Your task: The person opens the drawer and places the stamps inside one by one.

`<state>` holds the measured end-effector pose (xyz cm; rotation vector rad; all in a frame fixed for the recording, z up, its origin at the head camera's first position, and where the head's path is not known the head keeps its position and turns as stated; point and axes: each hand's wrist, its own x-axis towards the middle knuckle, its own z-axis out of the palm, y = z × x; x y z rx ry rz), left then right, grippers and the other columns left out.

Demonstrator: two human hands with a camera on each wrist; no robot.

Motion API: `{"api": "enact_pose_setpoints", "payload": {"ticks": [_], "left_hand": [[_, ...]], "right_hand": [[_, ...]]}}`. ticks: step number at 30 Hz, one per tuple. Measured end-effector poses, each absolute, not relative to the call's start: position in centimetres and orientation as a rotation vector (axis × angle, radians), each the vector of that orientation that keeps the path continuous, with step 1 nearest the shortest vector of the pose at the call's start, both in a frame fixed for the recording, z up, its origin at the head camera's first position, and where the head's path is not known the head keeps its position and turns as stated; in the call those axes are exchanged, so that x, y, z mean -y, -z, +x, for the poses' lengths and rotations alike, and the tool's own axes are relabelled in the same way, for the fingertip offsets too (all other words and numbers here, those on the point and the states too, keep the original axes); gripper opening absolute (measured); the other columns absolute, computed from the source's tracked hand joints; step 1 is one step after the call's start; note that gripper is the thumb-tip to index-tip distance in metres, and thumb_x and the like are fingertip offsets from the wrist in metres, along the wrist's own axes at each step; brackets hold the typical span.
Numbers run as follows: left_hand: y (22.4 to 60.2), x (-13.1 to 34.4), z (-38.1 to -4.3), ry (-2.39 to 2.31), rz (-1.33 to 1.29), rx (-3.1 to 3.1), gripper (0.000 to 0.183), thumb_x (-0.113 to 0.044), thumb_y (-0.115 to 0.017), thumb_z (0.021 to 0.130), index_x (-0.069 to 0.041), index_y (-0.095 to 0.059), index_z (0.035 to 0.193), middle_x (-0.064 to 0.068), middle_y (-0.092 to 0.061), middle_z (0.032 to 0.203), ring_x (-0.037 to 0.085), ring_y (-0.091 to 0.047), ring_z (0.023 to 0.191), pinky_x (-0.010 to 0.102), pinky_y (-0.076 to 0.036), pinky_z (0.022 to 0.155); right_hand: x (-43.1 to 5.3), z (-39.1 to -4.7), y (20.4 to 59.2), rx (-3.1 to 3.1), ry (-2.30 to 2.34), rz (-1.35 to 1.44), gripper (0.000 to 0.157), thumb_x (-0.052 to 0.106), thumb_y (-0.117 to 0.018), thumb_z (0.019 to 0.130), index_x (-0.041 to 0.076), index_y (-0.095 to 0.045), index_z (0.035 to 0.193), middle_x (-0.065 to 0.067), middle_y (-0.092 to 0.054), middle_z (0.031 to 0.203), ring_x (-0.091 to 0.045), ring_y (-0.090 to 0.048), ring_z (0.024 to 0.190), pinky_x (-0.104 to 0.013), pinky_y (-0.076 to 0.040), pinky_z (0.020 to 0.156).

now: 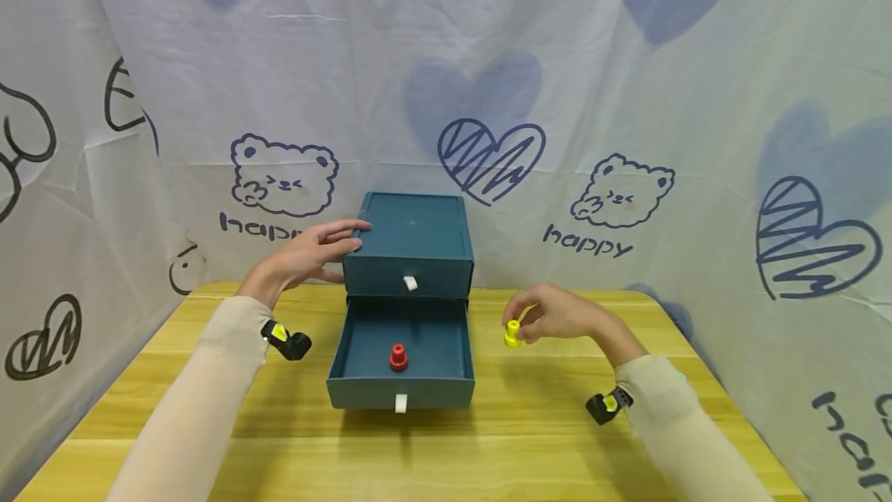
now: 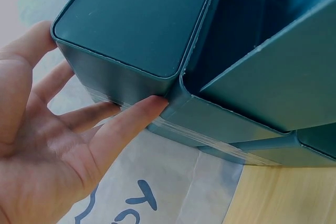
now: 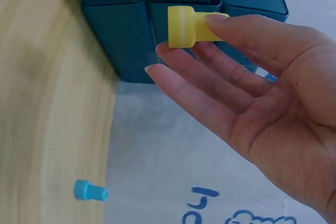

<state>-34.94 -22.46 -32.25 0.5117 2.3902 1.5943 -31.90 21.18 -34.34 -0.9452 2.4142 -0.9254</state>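
Wooden bench point(image 1: 543, 432). Right of drawer cabinet point(image 1: 411, 225), yellow stepped peg point(image 1: 512, 340) pinched by right hand point(image 1: 560, 313); likely light, stiff, best gripped at narrow neck point(image 3: 203, 31). Left hand point(image 1: 307, 256) laid, fingers apart, against cabinet.

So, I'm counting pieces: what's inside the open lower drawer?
One red piece stands in the lower drawer, near its front. Whatever lies back beneath the upper drawer is covered and cannot be seen.
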Motion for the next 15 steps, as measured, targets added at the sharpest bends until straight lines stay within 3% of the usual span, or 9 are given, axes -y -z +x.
{"api": "enact_pose_setpoints", "payload": {"ticks": [15], "left_hand": [[32.3,22.5,-35.0,-1.599,0.516,-2.387,0.060,-0.040,-0.057,0.106,-0.022,-0.038,0.159,0.014,-0.020,0.173,0.047,-0.023,0.157,0.068,-0.046,0.109]], "right_hand": [[-18.1,-31.7,31.2,-2.451,0.830,-1.009,0.017,0.002,-0.073,0.092,0.006,-0.073,0.108,-0.008,-0.074,0.106,-0.021,-0.076,0.094,-0.029,-0.065,0.082]]}}
